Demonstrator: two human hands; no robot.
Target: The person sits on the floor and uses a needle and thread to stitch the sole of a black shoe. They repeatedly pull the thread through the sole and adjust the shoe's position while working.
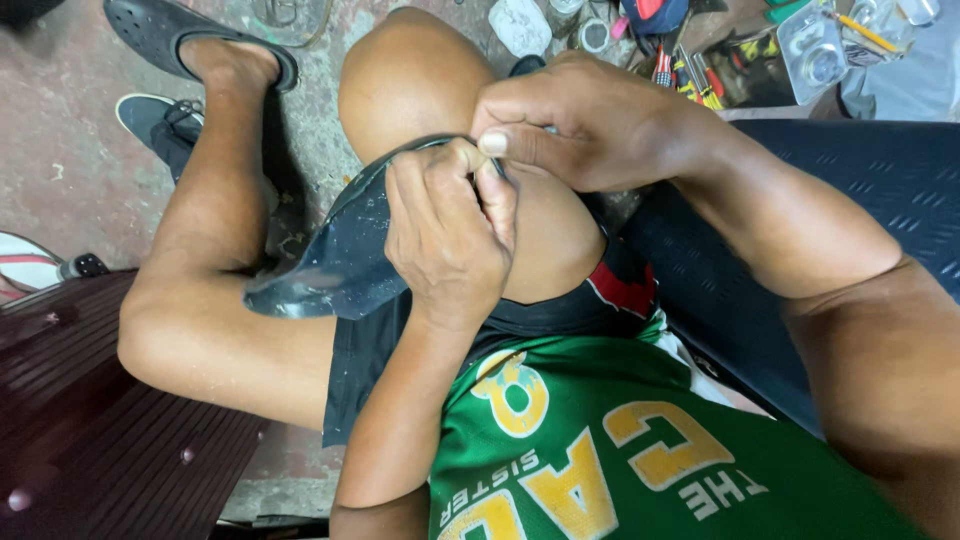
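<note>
A dark, scuffed shoe sole piece (330,255) rests against my raised knee (410,80). My left hand (445,235) grips its upper edge with the fingers curled over it. My right hand (575,125) pinches the same edge just above the left, thumb and forefinger pressed together at the rim. Both hands touch each other at the sole's edge. Whether a small tool or thread is in the right fingers is hidden.
A black slipper (175,35) is on my left foot, with another dark shoe (160,120) beside it on the concrete floor. Tools, tape rolls and clear containers (810,50) lie at top right. A dark slatted bench (90,420) is at lower left.
</note>
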